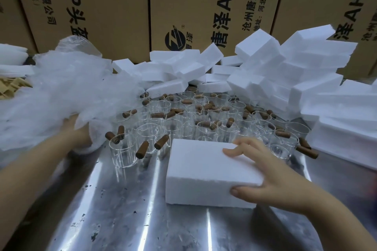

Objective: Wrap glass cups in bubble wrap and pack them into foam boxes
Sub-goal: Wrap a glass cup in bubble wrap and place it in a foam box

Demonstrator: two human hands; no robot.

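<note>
A closed white foam box [202, 171] lies on the metal table [126, 210] in front of me. My right hand [265, 175] grips its right end, fingers on top and thumb against the near side. Behind it stand several clear glass cups [122, 153] with brown wooden handles, crowded together. My left hand [75, 128] reaches into the big heap of bubble wrap [61, 91] at the left and holds a piece of it; its fingers are mostly hidden by the plastic.
A pile of white foam boxes [285, 71] fills the back and right side. Tall cardboard cartons [193, 6] wall off the rear. Tan paper pieces [12, 87] lie at the far left edge.
</note>
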